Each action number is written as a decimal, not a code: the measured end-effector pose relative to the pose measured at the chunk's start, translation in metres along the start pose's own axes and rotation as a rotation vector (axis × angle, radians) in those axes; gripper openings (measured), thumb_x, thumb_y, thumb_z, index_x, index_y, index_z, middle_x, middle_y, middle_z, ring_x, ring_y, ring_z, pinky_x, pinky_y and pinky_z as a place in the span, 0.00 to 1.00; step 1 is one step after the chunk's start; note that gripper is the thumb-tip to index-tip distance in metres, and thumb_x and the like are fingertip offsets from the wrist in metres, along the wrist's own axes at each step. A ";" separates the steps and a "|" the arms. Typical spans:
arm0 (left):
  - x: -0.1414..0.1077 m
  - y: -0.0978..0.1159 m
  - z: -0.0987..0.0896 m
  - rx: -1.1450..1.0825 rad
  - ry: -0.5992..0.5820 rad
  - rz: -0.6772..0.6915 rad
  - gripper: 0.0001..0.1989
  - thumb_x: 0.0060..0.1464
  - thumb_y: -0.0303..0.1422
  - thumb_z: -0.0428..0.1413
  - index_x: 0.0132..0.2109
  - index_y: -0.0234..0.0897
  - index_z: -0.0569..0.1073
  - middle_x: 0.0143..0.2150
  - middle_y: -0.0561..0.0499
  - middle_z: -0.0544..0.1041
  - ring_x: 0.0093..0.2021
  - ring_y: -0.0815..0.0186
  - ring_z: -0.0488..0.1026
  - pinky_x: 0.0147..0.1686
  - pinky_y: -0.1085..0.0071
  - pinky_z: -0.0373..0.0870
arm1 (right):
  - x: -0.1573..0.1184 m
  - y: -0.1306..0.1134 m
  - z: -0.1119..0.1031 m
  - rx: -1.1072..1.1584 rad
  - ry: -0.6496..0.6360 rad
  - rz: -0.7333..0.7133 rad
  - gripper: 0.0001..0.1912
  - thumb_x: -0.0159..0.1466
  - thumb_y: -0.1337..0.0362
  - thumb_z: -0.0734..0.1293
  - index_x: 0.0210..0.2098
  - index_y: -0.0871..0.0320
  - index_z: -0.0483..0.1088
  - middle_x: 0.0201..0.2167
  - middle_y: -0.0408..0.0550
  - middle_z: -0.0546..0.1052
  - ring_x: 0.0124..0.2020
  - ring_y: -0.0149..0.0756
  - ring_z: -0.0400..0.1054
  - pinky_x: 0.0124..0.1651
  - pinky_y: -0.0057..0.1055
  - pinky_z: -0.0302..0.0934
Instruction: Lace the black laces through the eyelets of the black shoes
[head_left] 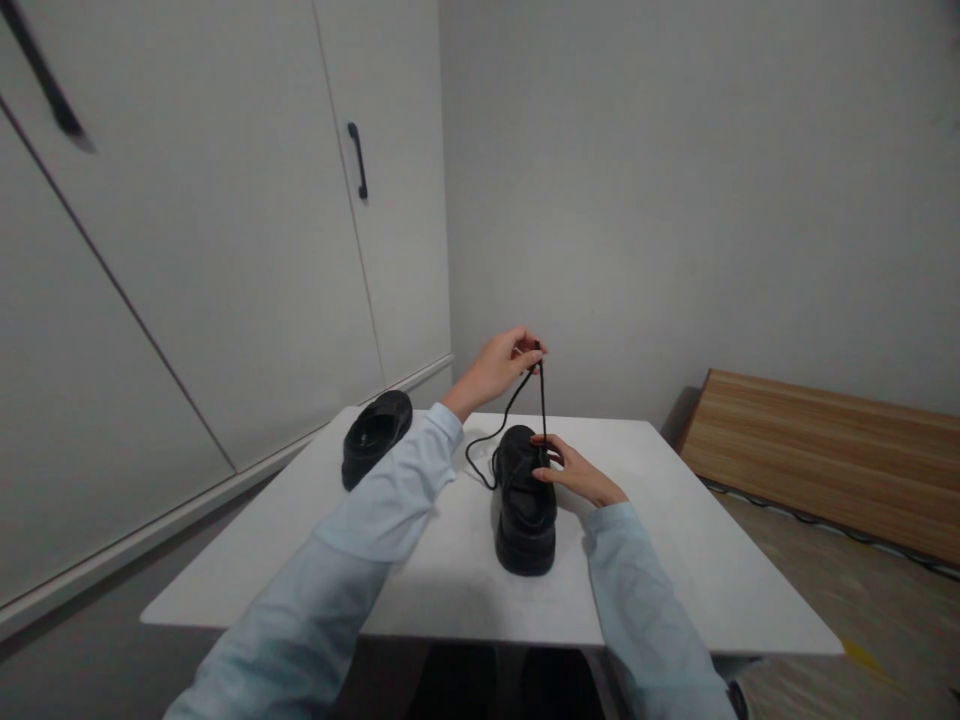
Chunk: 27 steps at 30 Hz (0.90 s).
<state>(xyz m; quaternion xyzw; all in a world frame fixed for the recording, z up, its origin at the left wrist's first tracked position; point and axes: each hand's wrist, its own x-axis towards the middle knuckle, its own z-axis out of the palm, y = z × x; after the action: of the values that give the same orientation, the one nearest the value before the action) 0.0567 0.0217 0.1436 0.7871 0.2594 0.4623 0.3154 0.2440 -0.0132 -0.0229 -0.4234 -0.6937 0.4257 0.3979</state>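
Note:
A black shoe [526, 535] stands on the white table with its heel towards me. My left hand [510, 358] is raised above and beyond the shoe, fingers pinched on a black shoelace [543, 405]. One stretch of the lace runs straight down to the shoe; another hangs in a loop to the shoe's left. My right hand [570, 468] is at the right side of the shoe's lacing, thumb and fingers closed round the lace close to the eyelets. The exact contact of its fingertips is partly hidden.
Another black shoe [375, 435] sits at the table's back left. The white table [675, 600] has its near edge by my legs. White cabinets [262, 250] stand left, a grey wall behind. A wooden board [825, 450] lies beyond the table at right.

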 end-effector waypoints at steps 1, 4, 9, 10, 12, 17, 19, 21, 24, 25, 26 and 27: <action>0.002 0.003 0.000 0.014 -0.006 0.007 0.01 0.52 0.26 0.53 0.35 0.33 0.69 0.30 0.53 0.73 0.29 0.71 0.72 0.31 0.75 0.67 | 0.000 0.000 0.000 0.002 -0.001 0.007 0.29 0.50 0.59 0.73 0.50 0.54 0.64 0.55 0.51 0.67 0.57 0.44 0.60 0.63 0.46 0.48; 0.006 0.013 -0.001 0.019 -0.011 0.023 0.01 0.53 0.25 0.53 0.35 0.33 0.69 0.30 0.52 0.73 0.29 0.72 0.72 0.31 0.75 0.67 | 0.000 0.002 0.000 0.018 -0.003 0.018 0.30 0.50 0.59 0.73 0.50 0.54 0.64 0.55 0.51 0.66 0.56 0.44 0.60 0.62 0.46 0.48; 0.014 0.029 -0.007 0.003 0.003 0.043 0.02 0.53 0.25 0.52 0.35 0.33 0.68 0.33 0.52 0.74 0.30 0.73 0.72 0.29 0.77 0.67 | 0.001 0.004 0.000 0.038 -0.008 0.015 0.30 0.50 0.59 0.73 0.51 0.54 0.64 0.56 0.51 0.66 0.56 0.44 0.61 0.62 0.46 0.49; 0.016 0.032 -0.009 0.007 0.007 0.045 0.02 0.53 0.25 0.53 0.35 0.33 0.68 0.33 0.52 0.74 0.30 0.73 0.72 0.29 0.77 0.67 | 0.001 0.004 0.000 0.038 -0.006 0.020 0.30 0.50 0.59 0.73 0.51 0.54 0.64 0.56 0.51 0.66 0.56 0.44 0.60 0.62 0.46 0.49; 0.020 0.037 -0.014 0.013 0.019 0.052 0.02 0.53 0.26 0.53 0.36 0.33 0.68 0.34 0.51 0.74 0.30 0.73 0.72 0.30 0.76 0.68 | 0.001 0.003 0.000 0.036 -0.002 0.022 0.30 0.50 0.59 0.73 0.51 0.54 0.64 0.56 0.51 0.66 0.57 0.44 0.60 0.62 0.46 0.49; 0.028 0.049 -0.026 0.041 0.035 0.095 0.03 0.53 0.27 0.53 0.37 0.33 0.69 0.35 0.50 0.75 0.31 0.73 0.73 0.32 0.75 0.69 | 0.002 0.005 0.000 0.044 -0.004 0.014 0.30 0.50 0.58 0.73 0.51 0.54 0.64 0.56 0.51 0.66 0.56 0.44 0.61 0.62 0.46 0.49; 0.032 0.053 -0.029 0.059 0.024 0.114 0.04 0.52 0.27 0.54 0.38 0.32 0.69 0.36 0.50 0.75 0.33 0.72 0.73 0.34 0.75 0.69 | 0.002 0.006 0.000 0.041 -0.008 0.020 0.30 0.50 0.58 0.73 0.51 0.54 0.64 0.56 0.52 0.65 0.57 0.44 0.60 0.62 0.46 0.50; 0.035 0.056 -0.032 0.077 0.016 0.126 0.05 0.52 0.28 0.55 0.38 0.32 0.69 0.36 0.49 0.75 0.35 0.71 0.73 0.34 0.75 0.70 | 0.003 0.007 0.000 0.034 -0.010 0.013 0.30 0.50 0.58 0.73 0.51 0.54 0.64 0.56 0.52 0.65 0.57 0.44 0.60 0.62 0.46 0.49; 0.039 0.062 -0.035 0.099 0.018 0.141 0.05 0.52 0.28 0.55 0.38 0.32 0.69 0.35 0.50 0.75 0.36 0.70 0.74 0.35 0.74 0.70 | 0.003 0.006 0.000 0.034 -0.011 0.003 0.30 0.50 0.59 0.73 0.51 0.54 0.64 0.57 0.51 0.65 0.57 0.44 0.60 0.63 0.46 0.48; 0.040 0.064 -0.036 0.106 0.022 0.146 0.05 0.53 0.28 0.55 0.38 0.32 0.69 0.35 0.50 0.75 0.35 0.70 0.74 0.35 0.74 0.70 | 0.002 0.006 0.000 0.035 -0.011 0.004 0.30 0.50 0.59 0.73 0.51 0.54 0.64 0.57 0.51 0.65 0.57 0.44 0.60 0.63 0.45 0.48; 0.041 0.067 -0.037 0.114 0.026 0.150 0.05 0.53 0.27 0.54 0.38 0.32 0.69 0.35 0.50 0.75 0.35 0.70 0.74 0.35 0.73 0.70 | 0.002 0.005 0.000 0.035 -0.012 0.007 0.30 0.50 0.59 0.73 0.51 0.54 0.64 0.57 0.51 0.65 0.57 0.44 0.60 0.63 0.45 0.48; 0.042 0.070 -0.037 0.123 0.031 0.155 0.04 0.53 0.27 0.54 0.38 0.32 0.69 0.34 0.50 0.75 0.35 0.70 0.74 0.35 0.73 0.70 | 0.002 0.005 0.000 0.037 -0.012 0.010 0.30 0.50 0.59 0.73 0.51 0.54 0.64 0.57 0.51 0.65 0.57 0.43 0.60 0.63 0.45 0.48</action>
<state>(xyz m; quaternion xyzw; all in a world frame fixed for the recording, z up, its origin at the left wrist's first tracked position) 0.0498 0.0141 0.2326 0.8153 0.2304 0.4809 0.2258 0.2444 -0.0099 -0.0269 -0.4168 -0.6859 0.4432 0.3992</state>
